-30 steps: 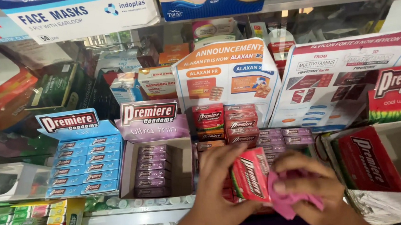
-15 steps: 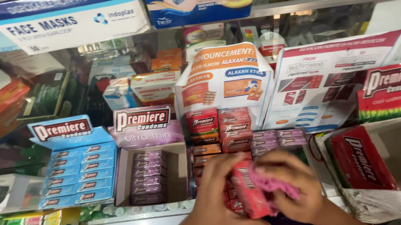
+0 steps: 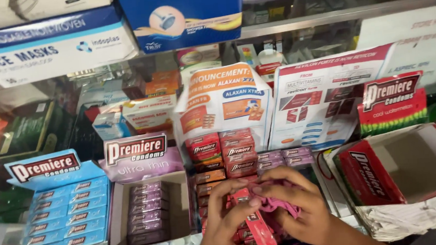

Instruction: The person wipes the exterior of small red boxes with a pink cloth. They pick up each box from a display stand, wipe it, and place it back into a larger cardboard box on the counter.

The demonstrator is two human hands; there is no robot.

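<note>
Head view: left hand has its grip clamped on a small flat red cardboard packet, low centre above stacked red boxes; right hand pinches crumpled pink cloth beside it.

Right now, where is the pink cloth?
In the head view, the pink cloth is low in the middle, bunched under the right hand, just right of the small red box in the left hand.

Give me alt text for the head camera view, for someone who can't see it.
Two bare hands meet low in the frame: the left hand grips a small red box, the right hand presses a pink cloth against it. Behind stand open display cartons of blue boxes and purple boxes.
</note>
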